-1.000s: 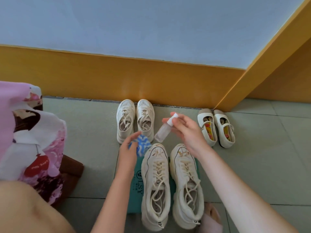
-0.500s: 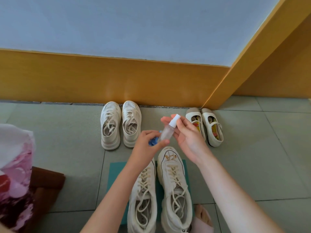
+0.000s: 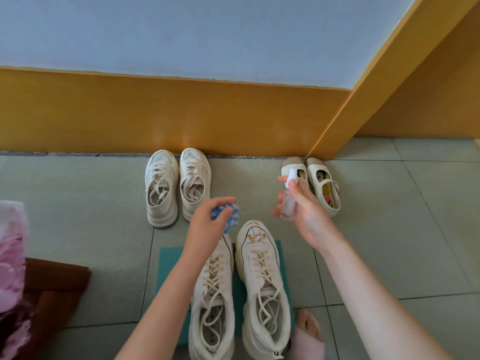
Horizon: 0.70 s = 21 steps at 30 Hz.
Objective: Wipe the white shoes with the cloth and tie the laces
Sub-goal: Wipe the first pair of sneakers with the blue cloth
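Two chunky white sneakers stand side by side on a teal mat (image 3: pixel 168 266), toes away from me, laces loose: the left shoe (image 3: pixel 213 300) and the right shoe (image 3: pixel 265 281), which has brown marks on its toe. My left hand (image 3: pixel 207 224) hovers over the left shoe's toe and grips a bunched blue-and-white cloth (image 3: pixel 228 214). My right hand (image 3: pixel 304 211) is raised to the right of it and holds a small clear spray bottle (image 3: pixel 288 201) with a white cap, upright.
A second pair of white sneakers (image 3: pixel 178 185) stands by the yellow skirting. Beige strap shoes (image 3: pixel 322 185) sit at the wall corner. Pink flowered fabric and a brown piece (image 3: pixel 52 294) lie at the left. A foot in a pink slipper (image 3: pixel 309 333) is beside the right shoe.
My hands have moved apart: the bottle went right and now stands upright, away from the cloth. The view has shifted, so the pink fabric shows again at the left.
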{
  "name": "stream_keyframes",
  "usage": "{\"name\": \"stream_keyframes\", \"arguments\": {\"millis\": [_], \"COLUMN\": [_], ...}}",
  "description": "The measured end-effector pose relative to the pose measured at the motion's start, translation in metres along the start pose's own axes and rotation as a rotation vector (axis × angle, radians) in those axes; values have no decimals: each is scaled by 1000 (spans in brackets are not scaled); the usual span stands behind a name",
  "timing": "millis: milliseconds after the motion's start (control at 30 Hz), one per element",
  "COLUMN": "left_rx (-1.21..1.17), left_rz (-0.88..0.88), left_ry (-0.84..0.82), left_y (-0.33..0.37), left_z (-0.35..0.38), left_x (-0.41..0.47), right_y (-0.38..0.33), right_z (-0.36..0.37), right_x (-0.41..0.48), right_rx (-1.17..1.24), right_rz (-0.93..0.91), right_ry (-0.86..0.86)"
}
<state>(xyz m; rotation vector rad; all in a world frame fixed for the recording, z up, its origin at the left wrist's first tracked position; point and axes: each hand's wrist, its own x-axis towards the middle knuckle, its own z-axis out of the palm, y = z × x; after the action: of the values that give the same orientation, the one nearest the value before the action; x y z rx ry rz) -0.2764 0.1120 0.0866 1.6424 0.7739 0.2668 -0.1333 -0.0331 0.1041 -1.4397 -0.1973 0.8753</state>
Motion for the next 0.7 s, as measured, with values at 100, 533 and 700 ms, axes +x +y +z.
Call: {"name": "stream_keyframes", "arguments": {"millis": [100,533,700], "left_rx": [-46,-78,-72], "left_rz": [-75,-132,-141], "left_ry": [40,132,150], "left_y": [-7,-15,-16], "left_z": [-10,-27,-29], "left_x": [2,5,5], "right_y": [12,46,52], "right_z": [-15,2,10], "right_x": [0,14,20], "right_rx": [-349,-984,-1078], "right_rz": [106,140,109], "right_ry": [-14,86,112]}}
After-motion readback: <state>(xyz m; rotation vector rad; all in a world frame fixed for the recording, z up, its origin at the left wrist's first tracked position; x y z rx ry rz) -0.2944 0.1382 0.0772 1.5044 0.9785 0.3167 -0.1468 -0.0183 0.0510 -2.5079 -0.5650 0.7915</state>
